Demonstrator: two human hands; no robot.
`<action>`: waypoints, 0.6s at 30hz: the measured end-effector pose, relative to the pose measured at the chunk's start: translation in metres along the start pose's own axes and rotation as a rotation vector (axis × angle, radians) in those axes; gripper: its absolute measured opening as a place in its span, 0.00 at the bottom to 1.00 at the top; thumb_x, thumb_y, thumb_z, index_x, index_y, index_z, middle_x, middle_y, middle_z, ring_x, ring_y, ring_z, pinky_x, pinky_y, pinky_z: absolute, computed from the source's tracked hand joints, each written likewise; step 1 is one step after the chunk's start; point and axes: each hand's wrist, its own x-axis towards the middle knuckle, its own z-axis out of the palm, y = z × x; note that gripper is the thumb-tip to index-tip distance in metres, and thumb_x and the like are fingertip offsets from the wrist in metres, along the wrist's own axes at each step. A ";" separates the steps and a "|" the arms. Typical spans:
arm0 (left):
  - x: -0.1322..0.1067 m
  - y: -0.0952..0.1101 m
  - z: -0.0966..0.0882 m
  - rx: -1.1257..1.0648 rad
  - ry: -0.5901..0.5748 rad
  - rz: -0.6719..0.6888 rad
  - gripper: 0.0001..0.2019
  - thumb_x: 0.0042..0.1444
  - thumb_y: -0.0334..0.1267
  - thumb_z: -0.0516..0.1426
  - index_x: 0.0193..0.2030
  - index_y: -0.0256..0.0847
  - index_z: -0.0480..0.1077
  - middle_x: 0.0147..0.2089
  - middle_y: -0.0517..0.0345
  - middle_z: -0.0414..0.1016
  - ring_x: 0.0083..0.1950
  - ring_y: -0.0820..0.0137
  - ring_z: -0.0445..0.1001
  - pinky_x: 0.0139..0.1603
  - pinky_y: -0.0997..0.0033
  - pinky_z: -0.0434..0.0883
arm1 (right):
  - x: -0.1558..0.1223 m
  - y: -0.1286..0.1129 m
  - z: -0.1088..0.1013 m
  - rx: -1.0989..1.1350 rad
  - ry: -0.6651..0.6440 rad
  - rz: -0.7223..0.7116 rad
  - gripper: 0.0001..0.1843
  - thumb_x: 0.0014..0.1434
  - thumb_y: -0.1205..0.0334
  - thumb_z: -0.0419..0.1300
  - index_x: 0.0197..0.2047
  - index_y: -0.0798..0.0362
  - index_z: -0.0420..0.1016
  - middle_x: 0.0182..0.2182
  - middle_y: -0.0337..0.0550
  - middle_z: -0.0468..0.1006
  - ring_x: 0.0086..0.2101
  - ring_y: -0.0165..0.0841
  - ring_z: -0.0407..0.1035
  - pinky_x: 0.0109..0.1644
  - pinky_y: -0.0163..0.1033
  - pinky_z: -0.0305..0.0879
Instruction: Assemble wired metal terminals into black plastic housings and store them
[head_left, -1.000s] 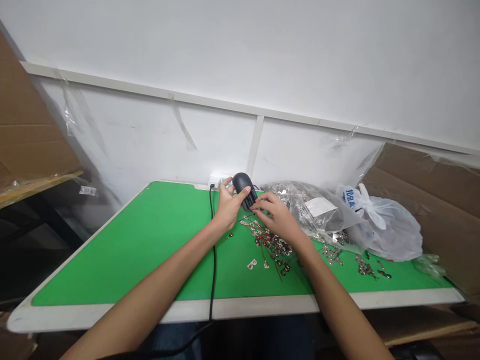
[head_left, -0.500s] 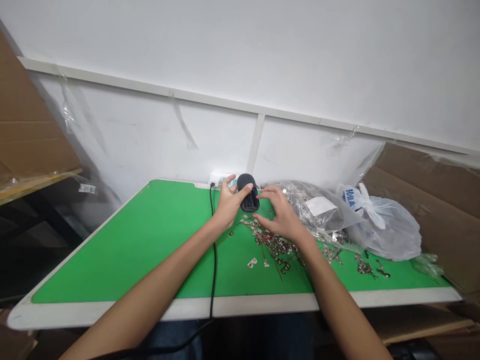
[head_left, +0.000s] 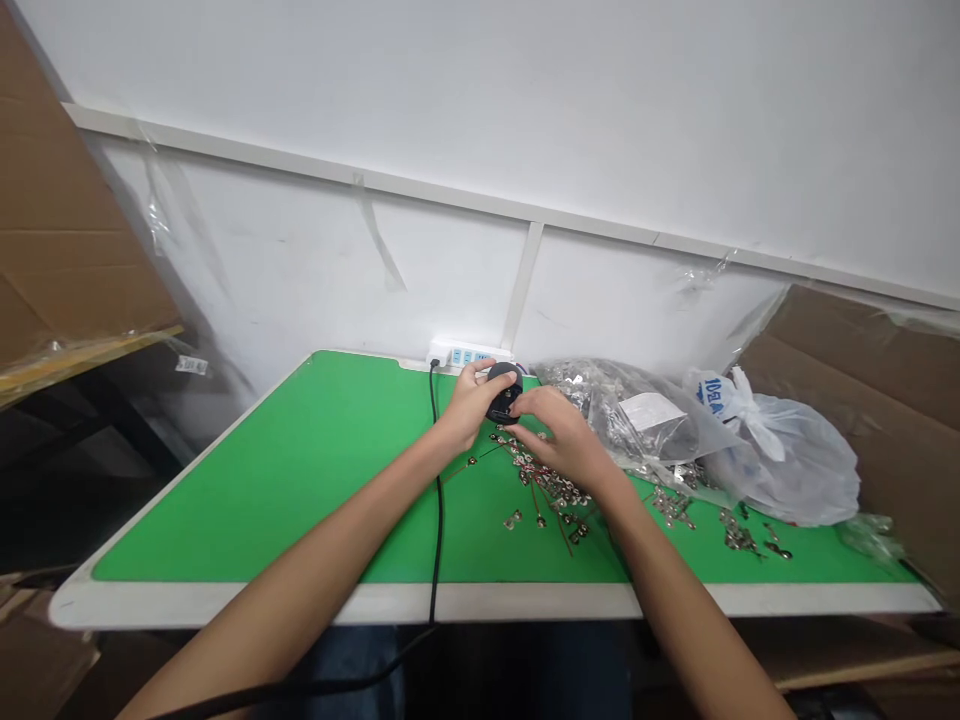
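From where I stand, the black rounded device (head_left: 504, 402) is at the centre of the frame, raised over the far edge of the green mat (head_left: 262, 470), its recessed side visible. The left hand (head_left: 471, 405) is closed around its left side, thumb across the front. The right hand (head_left: 556, 430) is partly curled, thumb and fingertips at the device's lower right; whether a small part is pinched there cannot be told.

Surrounding items are as follows. A white power strip (head_left: 457, 354) lies behind the device, partly masked by the left hand. A black cable (head_left: 439, 520) runs from its left end, passes beneath the left wrist and crosses the near table edge (head_left: 525, 602), lower centre. Loose metal parts (head_left: 551, 485), some with thin wires, are heaped below the hands; the right hand and forearm obstruct a portion. Right of centre, a clear bag (head_left: 600, 400) of metal pieces bears a white paper (head_left: 651, 412). A knotted white bag (head_left: 799, 455) adjoins it. Further metal pieces (head_left: 739, 533) lie at lower right. Cardboard (head_left: 82, 210) occupies the upper left.
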 end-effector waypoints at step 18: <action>-0.001 -0.013 0.001 -0.013 0.300 0.210 0.25 0.60 0.34 0.65 0.59 0.47 0.60 0.45 0.57 0.73 0.43 0.69 0.77 0.44 0.72 0.74 | -0.005 -0.005 0.024 -0.351 0.133 0.081 0.11 0.71 0.55 0.60 0.50 0.52 0.74 0.41 0.52 0.82 0.42 0.44 0.76 0.43 0.48 0.72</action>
